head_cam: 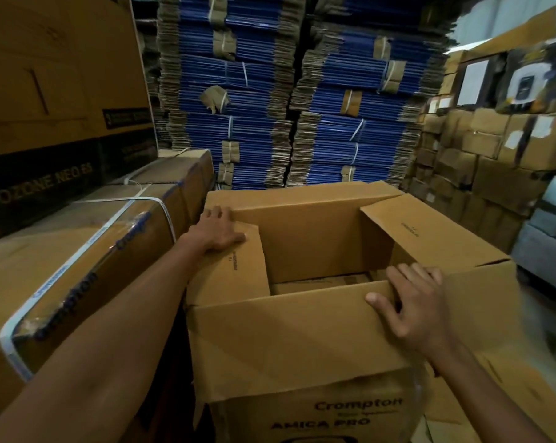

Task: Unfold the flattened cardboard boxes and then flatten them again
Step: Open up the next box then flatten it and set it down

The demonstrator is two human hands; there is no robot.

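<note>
**Box opened out, flaps in hand**

A strapped carton sits at the left, just beside the cardboard box, which stands upright and squared open before the person. The left hand lies flat, fingers straight, pressing the left flap near the far corner. The right hand clasps the near flap at its edge, thumb outside, fingers over. Unfolding looks done. The next move likely calls for pushing opposite corners together to collapse the box.

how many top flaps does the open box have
4: left flap under the left hand, far flap, right flap, near flap gripped by the right hand. None looks hidden.
</note>
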